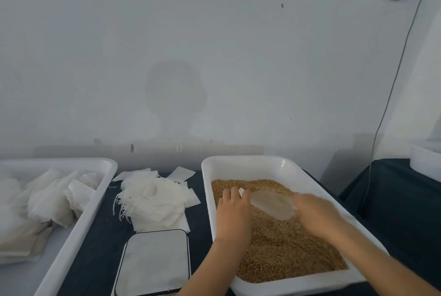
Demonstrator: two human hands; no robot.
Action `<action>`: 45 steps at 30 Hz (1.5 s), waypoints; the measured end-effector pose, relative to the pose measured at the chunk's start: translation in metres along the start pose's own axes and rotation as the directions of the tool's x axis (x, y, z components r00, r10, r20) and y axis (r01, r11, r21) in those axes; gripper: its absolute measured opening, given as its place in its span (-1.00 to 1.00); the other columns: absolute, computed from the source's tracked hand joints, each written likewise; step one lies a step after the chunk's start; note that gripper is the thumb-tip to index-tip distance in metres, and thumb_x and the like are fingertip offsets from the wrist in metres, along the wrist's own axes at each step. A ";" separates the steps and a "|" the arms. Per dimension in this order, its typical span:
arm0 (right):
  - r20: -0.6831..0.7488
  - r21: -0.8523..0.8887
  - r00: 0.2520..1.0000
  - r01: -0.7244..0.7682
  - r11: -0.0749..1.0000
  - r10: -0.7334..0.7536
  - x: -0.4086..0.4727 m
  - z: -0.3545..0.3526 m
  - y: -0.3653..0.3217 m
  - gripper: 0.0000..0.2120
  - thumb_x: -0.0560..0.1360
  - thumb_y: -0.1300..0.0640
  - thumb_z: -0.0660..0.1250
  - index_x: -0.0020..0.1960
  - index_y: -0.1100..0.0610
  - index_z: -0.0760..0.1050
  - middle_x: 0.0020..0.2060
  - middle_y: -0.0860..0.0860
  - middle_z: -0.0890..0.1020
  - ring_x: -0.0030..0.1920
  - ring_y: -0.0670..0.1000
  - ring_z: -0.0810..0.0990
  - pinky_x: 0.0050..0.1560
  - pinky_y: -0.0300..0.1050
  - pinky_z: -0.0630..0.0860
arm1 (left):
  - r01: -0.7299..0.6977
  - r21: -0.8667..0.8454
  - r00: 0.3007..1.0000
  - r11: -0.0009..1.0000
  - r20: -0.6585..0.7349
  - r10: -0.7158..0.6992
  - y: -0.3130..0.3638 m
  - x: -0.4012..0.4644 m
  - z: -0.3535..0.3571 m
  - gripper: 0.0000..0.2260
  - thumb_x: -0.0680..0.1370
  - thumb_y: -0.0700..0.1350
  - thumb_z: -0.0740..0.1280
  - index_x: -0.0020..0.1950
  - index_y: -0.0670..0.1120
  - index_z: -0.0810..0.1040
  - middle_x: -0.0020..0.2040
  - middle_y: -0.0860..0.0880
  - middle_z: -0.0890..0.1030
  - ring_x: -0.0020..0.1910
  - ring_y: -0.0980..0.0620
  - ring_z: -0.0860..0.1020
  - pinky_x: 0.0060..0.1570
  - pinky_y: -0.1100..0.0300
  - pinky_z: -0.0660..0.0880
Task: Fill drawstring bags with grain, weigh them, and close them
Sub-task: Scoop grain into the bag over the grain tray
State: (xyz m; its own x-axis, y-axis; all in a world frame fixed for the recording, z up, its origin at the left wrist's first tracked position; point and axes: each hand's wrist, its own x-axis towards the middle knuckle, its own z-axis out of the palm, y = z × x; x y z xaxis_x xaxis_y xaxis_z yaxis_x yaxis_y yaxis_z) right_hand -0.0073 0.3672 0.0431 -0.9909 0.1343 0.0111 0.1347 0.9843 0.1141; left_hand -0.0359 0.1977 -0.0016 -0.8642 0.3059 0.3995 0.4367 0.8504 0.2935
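The grain tray (250,167) sat on the dark table (100,236), its near right corner close to the table's edge, with a narrow dark strip between it and the scale (154,262). Three white trays showed: the grain tray, a left tray (78,219) of filled bags cut off by the frame, and a sliver of another tray (424,159) at far right. One loose pile of empty drawstring bags (155,198) lay behind the scale; their number could not be counted. Both hands were over the grain (281,248). The left hand (232,212) curled round something small and white, mostly hidden. The right hand (315,212), blurred, gripped a translucent scoop (272,204) pointed toward the left hand.
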 end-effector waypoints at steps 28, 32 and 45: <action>0.130 0.423 0.977 0.102 0.900 -0.172 -0.018 -0.014 0.052 -0.79 0.53 0.13 0.31 -0.25 0.09 0.37 -0.20 -0.03 0.57 -0.16 -0.10 0.57 -0.04 -0.19 0.50 | -0.082 -0.046 0.996 0.996 0.016 0.082 -0.015 0.025 0.002 -0.73 0.52 -0.34 0.27 0.16 -0.08 0.48 0.16 -0.01 0.44 0.18 0.00 0.37 0.01 0.21 0.37; 0.101 0.399 0.984 0.097 0.912 -0.149 -0.027 -0.038 0.058 -0.80 0.54 0.12 0.29 -0.20 0.20 0.41 -0.22 0.05 0.55 -0.19 -0.07 0.53 -0.08 -0.09 0.47 | -0.153 -0.074 0.988 0.985 0.011 0.155 -0.015 0.024 0.007 -0.77 0.49 -0.34 0.31 0.01 -0.06 0.37 0.00 0.02 0.49 -0.04 0.06 0.39 -0.12 0.28 0.31; 0.142 -0.027 0.979 0.150 0.988 -0.145 -0.016 -0.076 0.031 -0.87 0.55 0.02 0.27 -0.03 0.09 0.47 -0.17 -0.08 0.49 -0.14 -0.07 0.48 -0.30 -0.28 0.28 | -0.329 -0.102 0.942 0.939 0.035 0.334 -0.014 0.024 0.008 -0.88 0.52 -0.11 0.35 0.00 -0.13 0.53 0.04 -0.02 0.55 0.07 0.06 0.43 -0.02 0.28 0.31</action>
State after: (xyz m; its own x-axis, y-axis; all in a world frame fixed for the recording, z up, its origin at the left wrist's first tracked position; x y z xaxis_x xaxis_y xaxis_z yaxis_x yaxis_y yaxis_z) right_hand 0.0125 0.3864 0.1220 -0.9891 0.0050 -0.1470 -0.0160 0.9899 0.1408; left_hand -0.0650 0.1965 -0.0032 -0.6773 0.5870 0.4436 0.7195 0.6543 0.2327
